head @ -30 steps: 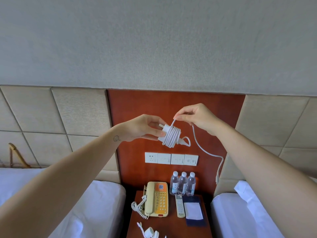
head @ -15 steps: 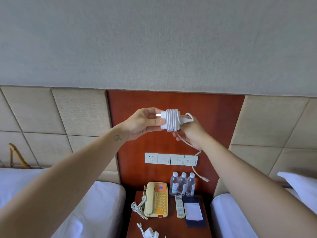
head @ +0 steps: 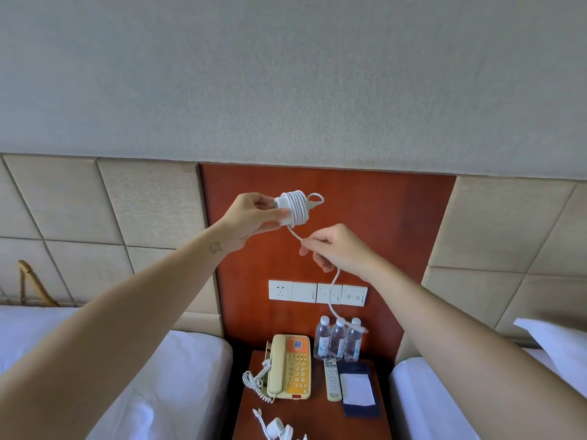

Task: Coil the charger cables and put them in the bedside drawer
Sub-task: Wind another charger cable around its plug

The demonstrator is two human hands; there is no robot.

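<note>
Left hand (head: 251, 217): fingers and thumb curled round the plug end of the charger brick (head: 293, 208), held up in the air.
Charger brick: white, with most of its cable wound round it in tight turns.
Right hand (head: 336, 249): just below and right of the left-hand grip, pinching the free cable (head: 333, 290) between thumb and fingertips.
Free cable: runs from the brick into the pinch, then hangs below it.
Second charger (head: 276, 428): well below both grips, uncoiled at the nightstand's (head: 317, 420) near edge.
Beyond it: telephone (head: 289, 366), remote (head: 332, 379), notepad (head: 357, 389), water bottles (head: 337, 339).
Switch panel (head: 305, 292): on the wall behind, under the pinch.
</note>
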